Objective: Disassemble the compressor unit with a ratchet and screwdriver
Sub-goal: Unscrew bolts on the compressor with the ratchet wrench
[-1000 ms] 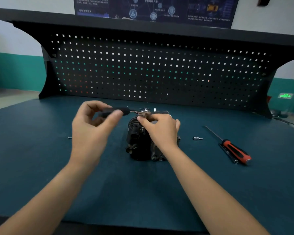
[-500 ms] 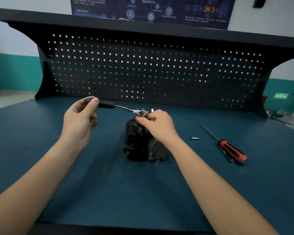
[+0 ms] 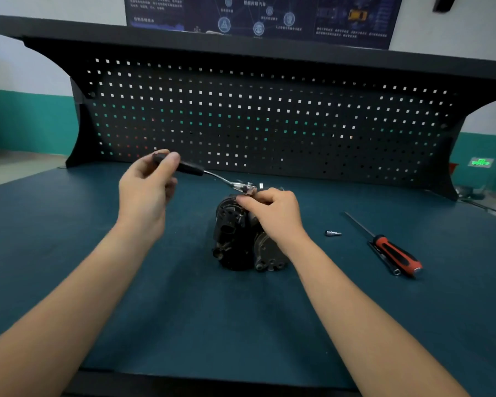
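A dark, grimy compressor unit (image 3: 235, 242) stands in the middle of the blue bench mat. A ratchet (image 3: 212, 175) with a black handle and chrome head sits on the compressor's top. My left hand (image 3: 146, 193) grips the black handle at its far left end. My right hand (image 3: 272, 213) lies over the top of the compressor, its curled fingers holding the ratchet head down; what the head sits on is hidden. A red-and-black screwdriver (image 3: 390, 250) lies on the mat to the right.
A small chrome socket bit (image 3: 332, 233) lies between the compressor and the screwdriver. A thin metal extension bar (image 3: 384, 259) lies alongside the screwdriver. A black pegboard back panel (image 3: 269, 121) with a shelf above closes the far edge of the bench.
My left hand has swung the ratchet handle from near the compressor out to the left and slightly back. My right hand stays on the ratchet head.
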{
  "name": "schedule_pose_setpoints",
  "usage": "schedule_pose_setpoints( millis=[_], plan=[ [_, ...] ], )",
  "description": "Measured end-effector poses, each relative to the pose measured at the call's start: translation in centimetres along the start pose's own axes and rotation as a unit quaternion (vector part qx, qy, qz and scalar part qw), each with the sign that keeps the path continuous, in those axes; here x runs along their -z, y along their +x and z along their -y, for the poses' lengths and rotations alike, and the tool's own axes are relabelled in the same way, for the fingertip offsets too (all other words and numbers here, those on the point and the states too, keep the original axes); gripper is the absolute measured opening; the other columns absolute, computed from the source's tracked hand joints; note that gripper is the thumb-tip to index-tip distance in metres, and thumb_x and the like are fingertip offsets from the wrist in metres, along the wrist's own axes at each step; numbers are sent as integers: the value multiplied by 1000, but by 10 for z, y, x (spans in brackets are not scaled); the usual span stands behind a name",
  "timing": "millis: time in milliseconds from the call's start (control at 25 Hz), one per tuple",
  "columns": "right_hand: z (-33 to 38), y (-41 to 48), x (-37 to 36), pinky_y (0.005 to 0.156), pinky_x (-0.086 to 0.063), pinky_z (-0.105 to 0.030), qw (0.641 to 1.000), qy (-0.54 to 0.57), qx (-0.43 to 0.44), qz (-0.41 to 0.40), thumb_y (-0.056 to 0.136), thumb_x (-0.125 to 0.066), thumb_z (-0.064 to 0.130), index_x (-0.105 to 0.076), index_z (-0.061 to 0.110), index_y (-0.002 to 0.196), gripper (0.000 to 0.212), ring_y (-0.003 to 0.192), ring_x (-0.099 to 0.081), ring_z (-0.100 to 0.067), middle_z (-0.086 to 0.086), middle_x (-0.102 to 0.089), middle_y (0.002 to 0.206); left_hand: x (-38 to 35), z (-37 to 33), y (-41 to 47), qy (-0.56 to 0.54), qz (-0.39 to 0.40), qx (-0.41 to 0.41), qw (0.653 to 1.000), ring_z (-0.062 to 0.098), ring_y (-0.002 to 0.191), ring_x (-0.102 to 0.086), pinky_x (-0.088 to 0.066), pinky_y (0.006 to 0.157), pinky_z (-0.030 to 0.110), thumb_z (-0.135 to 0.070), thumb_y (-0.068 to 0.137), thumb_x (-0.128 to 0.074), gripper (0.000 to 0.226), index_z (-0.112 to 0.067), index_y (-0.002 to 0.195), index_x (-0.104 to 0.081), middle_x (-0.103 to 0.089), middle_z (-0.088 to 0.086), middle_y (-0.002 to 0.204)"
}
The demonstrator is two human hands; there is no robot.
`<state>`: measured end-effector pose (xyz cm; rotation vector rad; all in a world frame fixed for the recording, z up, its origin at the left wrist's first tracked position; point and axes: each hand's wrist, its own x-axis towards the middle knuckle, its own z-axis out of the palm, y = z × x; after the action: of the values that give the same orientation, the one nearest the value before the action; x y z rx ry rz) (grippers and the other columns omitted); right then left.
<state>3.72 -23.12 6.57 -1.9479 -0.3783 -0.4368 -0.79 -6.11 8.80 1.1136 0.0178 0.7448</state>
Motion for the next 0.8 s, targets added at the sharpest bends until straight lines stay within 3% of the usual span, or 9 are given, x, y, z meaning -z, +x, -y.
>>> schedule_pose_setpoints(
  millis=[80, 120, 200, 320, 400, 480, 560, 720, 800],
  plan=[
    [0, -3, 1, 81, -44, -33, 1000, 5, 7, 9, 78, -72, 33, -72, 17, 68, 19, 76, -55, -10, 4, -60, 70, -4, 7, 20, -68, -14, 127, 989, -2, 46, -48, -38, 48, 13, -16, 89, -62, 10, -23, 83, -61, -54, -12, 68],
    [0, -2, 2, 86, -43, -36, 999, -26, 17, 13, 79, -70, 35, -72, 18, 68, 21, 76, -54, -10, 4, -60, 71, -3, 11, 22, -80, -13, 141, 987, -2, 46, -47, -38, 47, 12, -16, 90, -62, 9, -22, 83, -61, -54, -13, 66],
    [1, -1, 4, 83, -36, -34, 993, -113, 29, 3, 82, -65, 40, -66, 22, 56, 31, 66, -48, -7, 9, -52, 59, 0, 12, 17, -63, 11, 78, 995, -1, 51, -47, -39, 49, 12, -14, 89, -62, 10, -23, 84, -62, -56, -13, 66],
    [5, -4, 1, 77, -25, -30, 981, -190, 20, -45, 80, -62, 51, -50, 24, 46, 45, 65, -46, -12, 9, -53, 55, 5, 0, -10, 27, 59, -103, 993, -1, 60, -52, -43, 55, 12, -14, 84, -68, 12, -25, 85, -63, -60, -15, 73],
    [7, -6, -4, 80, -30, -31, 983, -173, -5, -58, 78, -64, 52, -54, 22, 50, 42, 70, -51, -16, 8, -55, 55, 4, -6, -29, 76, 80, -196, 974, -4, 62, -54, -45, 60, 11, -14, 79, -70, 15, -26, 85, -62, -63, -20, 71],
    [7, -6, -6, 84, -39, -35, 991, -121, -37, -48, 78, -67, 46, -54, 20, 48, 42, 71, -53, -18, 8, -51, 51, 2, -7, -37, 77, 101, -205, 970, -4, 64, -56, -46, 61, 11, -15, 77, -70, 15, -26, 84, -62, -63, -21, 71],
    [7, -6, -4, 86, -42, -39, 995, -75, -50, -34, 78, -69, 40, -54, 19, 46, 41, 72, -54, -19, 6, -49, 49, 2, -5, -24, 27, 87, -132, 987, -2, 62, -54, -45, 58, 12, -14, 82, -68, 13, -25, 84, -63, -61, -18, 70],
    [12, -1, 3, 88, -41, -38, 994, -99, -32, 26, 78, -68, 38, -70, 9, 65, 31, 73, -55, -19, 1, -55, 56, -1, 8, 21, -101, 59, 158, 980, -1, 55, -53, -45, 50, 12, -25, 95, -52, 12, -24, 85, -58, -64, -10, 78],
    [11, 4, 7, 89, -41, -38, 989, -133, -15, 65, 80, -66, 42, -71, 7, 74, 36, 77, -58, -18, -1, -61, 64, 2, 18, 27, -112, 83, 179, 974, -1, 52, -57, -47, 48, 12, -30, 98, -46, 15, -24, 87, -53, -72, -5, 83]
  ],
)
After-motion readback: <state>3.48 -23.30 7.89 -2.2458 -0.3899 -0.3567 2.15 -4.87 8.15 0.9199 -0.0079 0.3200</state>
